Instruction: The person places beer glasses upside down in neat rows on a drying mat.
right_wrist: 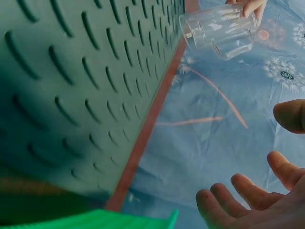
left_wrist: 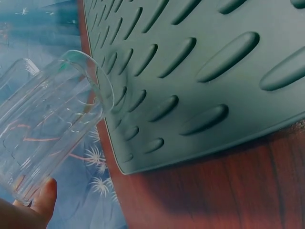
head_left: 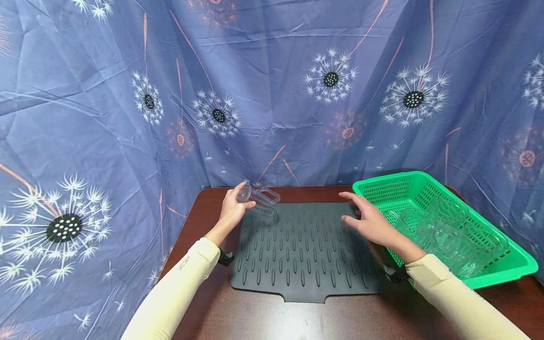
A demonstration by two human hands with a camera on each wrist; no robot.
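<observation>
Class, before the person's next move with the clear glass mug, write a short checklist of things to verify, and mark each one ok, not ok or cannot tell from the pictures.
1. Left hand grips the clear glass mug by its base end: ok.
2. Mug upright: not ok; it is tilted, its mouth turned towards the mat.
3. Dark grey ribbed rubber mat lies flat on the brown wooden table, with bare room under the mug: ok.
4. Right hand free, fingers spread above the mat's right edge: ok.
5. Green plastic basket within reach, with more clear glasses in it: ok.
6. Mug dry and unchipped: cannot tell.
</observation>
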